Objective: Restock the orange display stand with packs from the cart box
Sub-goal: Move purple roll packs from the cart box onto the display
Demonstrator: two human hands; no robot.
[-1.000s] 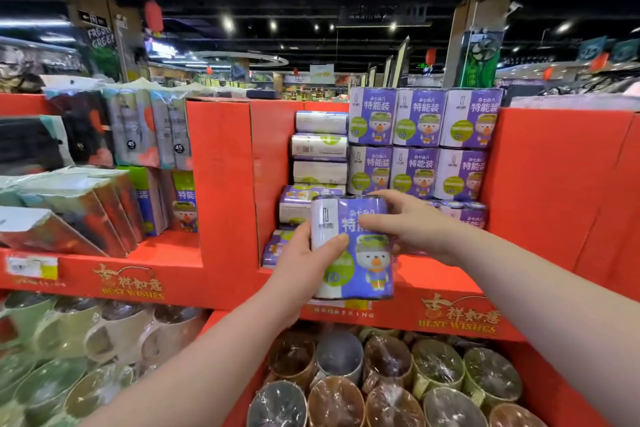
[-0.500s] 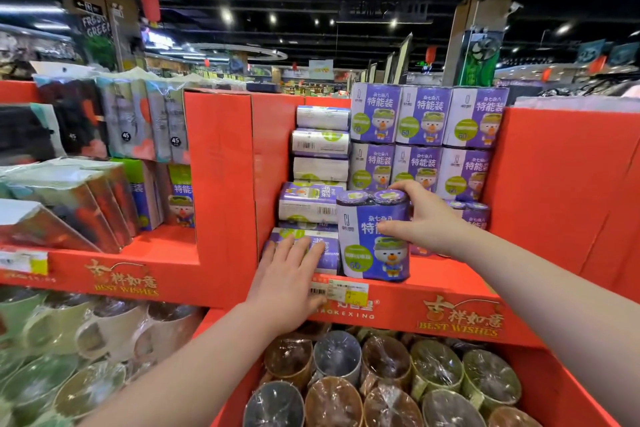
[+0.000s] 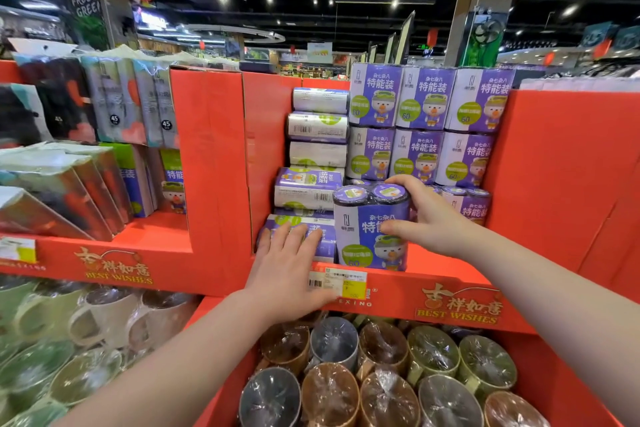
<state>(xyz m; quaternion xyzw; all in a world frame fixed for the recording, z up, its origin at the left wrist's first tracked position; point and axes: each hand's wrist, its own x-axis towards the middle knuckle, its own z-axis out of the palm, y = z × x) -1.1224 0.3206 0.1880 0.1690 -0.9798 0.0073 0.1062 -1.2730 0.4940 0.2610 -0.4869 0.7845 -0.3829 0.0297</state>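
Note:
A purple two-roll pack [image 3: 360, 229] with a duck picture stands upright on the orange display stand [image 3: 450, 302], at the front of the shelf. My right hand [image 3: 422, 218] grips its top right side, thumb across the front. My left hand [image 3: 287, 267] lies flat with straight fingers on a lying purple pack [image 3: 325, 239] at the shelf's front left. Behind them, upright packs [image 3: 426, 128] stand in stacked rows, and lying packs [image 3: 317, 149] are piled to their left. The cart box is out of view.
A price tag [image 3: 337, 282] sticks to the shelf's front lip. Wrapped mugs [image 3: 384, 381] fill the bin below; more mugs [image 3: 69, 340] sit lower left. The left bay holds boxed goods [image 3: 65, 191] and hanging packs [image 3: 138, 104]. Orange walls [image 3: 568, 177] flank the shelf.
The pack went from held in both hands in front of the stand to standing on the shelf. My left hand let go and dropped flat onto the lying pack; my right hand kept its grip.

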